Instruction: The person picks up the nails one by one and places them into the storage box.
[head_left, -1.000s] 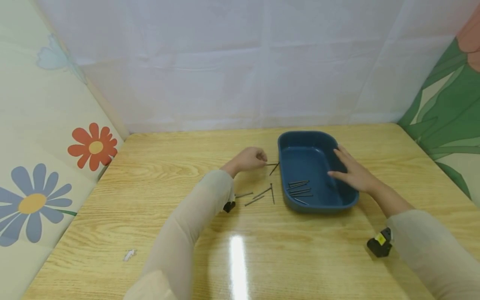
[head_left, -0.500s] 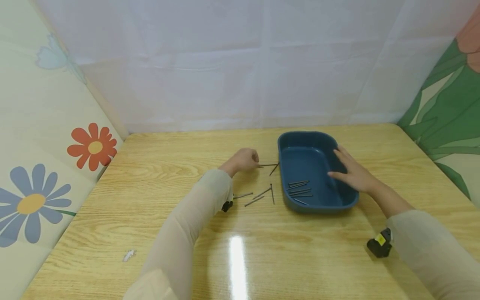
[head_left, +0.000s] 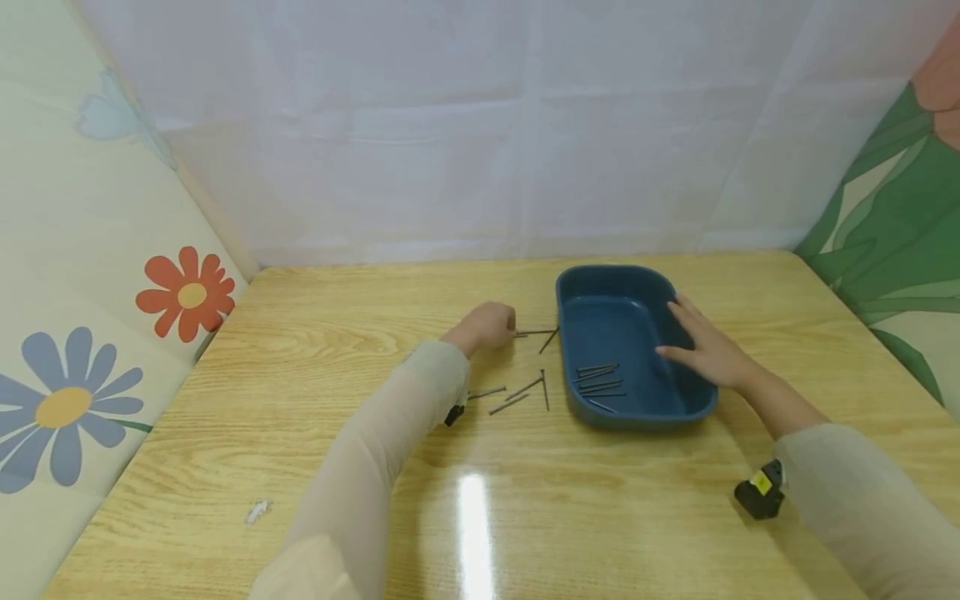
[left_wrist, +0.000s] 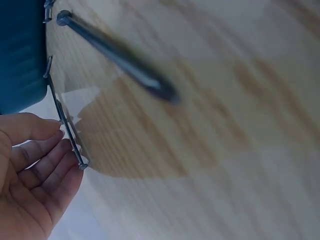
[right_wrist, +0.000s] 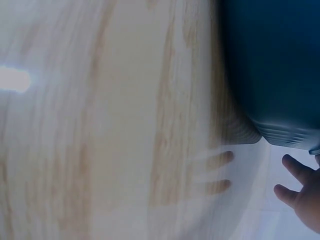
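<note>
In the head view my left hand (head_left: 489, 325) is just left of the blue tray (head_left: 562, 350), fingers bent at the end of a dark nail (head_left: 536, 332). In the left wrist view the thumb and fingertips meet along that nail (left_wrist: 71, 137), its head by the fingertips. A second nail (head_left: 549, 340) lies slanted beside the tray wall. My right hand (head_left: 705, 346) rests on the tray's right side, fingers spread, thumb over the inside. Several nails (head_left: 600, 383) lie inside the tray, at its near left.
Several loose nails (head_left: 510, 403) lie on the wooden table (head_left: 360, 308) between my left forearm and the tray. A small white scrap (head_left: 258, 511) is at the front left. A white cloth (head_left: 450, 167) hangs behind the table.
My left hand has shifted a little left along the nail, baring more of it, and come lower. My right hand and the tray stay in place.
</note>
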